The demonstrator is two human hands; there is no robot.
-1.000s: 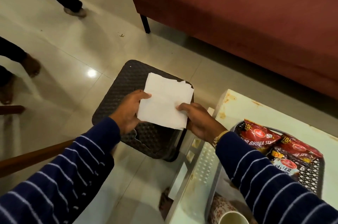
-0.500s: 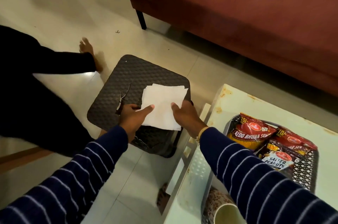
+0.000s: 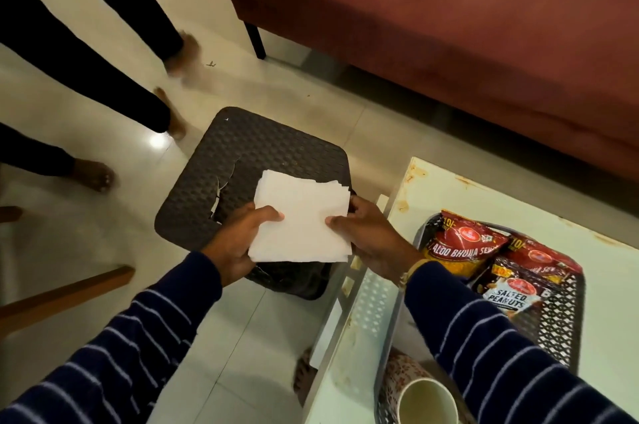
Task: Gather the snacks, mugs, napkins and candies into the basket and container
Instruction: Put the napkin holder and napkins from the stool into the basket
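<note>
Both hands hold a stack of white napkins (image 3: 301,219) in the middle of the frame, over a dark stool (image 3: 242,160). The left hand (image 3: 238,243) pinches one side and the right hand (image 3: 370,236) pinches the other. The basket (image 3: 567,323) with snack packs (image 3: 463,243) sits on the counter (image 3: 518,202) at the lower right. To do this well, keep the stack flat and tight, carry it across slowly, and lay it down without letting sheets slip.

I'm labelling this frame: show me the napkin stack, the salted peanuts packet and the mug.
napkin stack (image 3: 302,219), head view, middle of the top sheet
salted peanuts packet (image 3: 508,297), head view, on its white label
mug (image 3: 423,404), head view, pale inside of its mouth
</note>
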